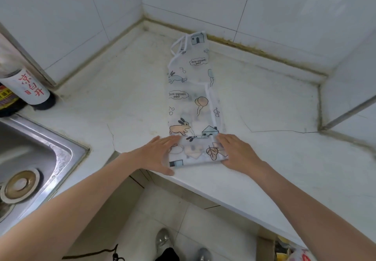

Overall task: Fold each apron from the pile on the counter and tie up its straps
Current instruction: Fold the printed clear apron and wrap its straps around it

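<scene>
Below me are my two shoes point(164, 238) on the tiled floor point(162, 205), with a dark cord point(91, 253) lying to their left. My forearms reach up over the near edge of the tabletop point(264, 179), a pale marble-like slab that turns a corner just in front of me. My left hand point(156, 155) rests at the left side of the apron point(191, 102), fingers point(168, 139) stretched fairly straight along the fold line and thumb at the apron's near left corner; it lies against the material rather than curling round it. My right hand point(236, 152) does the same on the right side, fingers nearly straight and spread, pressed flat on the fabric's edge. Between my hands the apron's near end is folded over onto itself in a short flap, close to the near edge of the tabletop. The rest of the apron, a thin translucent strip printed with rabbits, houses and balloons, runs straight away from me toward the far wall, its white strap point(179, 44) looped loosely at the far end near the back edge. Off to the left, a steel sink point(61, 159) is set into the tabletop, and beyond it a dark bottle point(30, 89) with a white label stands by the tiled wall point(203, 0).
</scene>
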Action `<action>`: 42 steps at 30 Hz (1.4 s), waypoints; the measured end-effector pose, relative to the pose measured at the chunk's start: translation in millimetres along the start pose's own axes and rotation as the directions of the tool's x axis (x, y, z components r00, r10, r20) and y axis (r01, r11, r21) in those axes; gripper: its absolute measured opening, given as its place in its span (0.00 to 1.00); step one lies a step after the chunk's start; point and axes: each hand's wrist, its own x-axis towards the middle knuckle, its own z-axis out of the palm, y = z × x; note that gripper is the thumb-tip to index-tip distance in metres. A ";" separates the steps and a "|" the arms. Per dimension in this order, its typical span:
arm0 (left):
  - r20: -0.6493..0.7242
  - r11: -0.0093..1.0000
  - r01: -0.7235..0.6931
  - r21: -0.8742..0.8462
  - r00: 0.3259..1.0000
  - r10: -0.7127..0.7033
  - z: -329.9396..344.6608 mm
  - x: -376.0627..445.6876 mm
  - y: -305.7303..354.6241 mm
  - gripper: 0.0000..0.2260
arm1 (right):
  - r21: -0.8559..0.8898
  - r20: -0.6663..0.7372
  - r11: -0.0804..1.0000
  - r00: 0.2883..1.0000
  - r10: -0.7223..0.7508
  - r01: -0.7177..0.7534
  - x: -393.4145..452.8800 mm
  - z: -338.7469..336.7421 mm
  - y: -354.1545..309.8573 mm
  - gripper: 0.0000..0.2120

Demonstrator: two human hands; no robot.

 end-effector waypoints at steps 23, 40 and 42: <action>0.160 0.957 -0.039 0.288 0.987 -0.007 -52.4 62.6 -15.8 0.42 | -0.062 -0.355 0.998 0.935 0.005 -0.029 72.5 -3.9 -25.3 0.34; 0.052 0.632 0.236 -0.738 0.954 -0.295 -85.5 80.2 -73.5 0.14 | 0.880 0.192 0.347 0.911 0.364 -0.324 118.6 -48.6 26.0 0.09; -0.004 0.667 0.257 -0.700 0.932 -0.363 -83.7 87.3 -67.6 0.18 | 0.844 0.168 0.387 0.869 0.465 -0.370 130.6 -43.0 22.4 0.13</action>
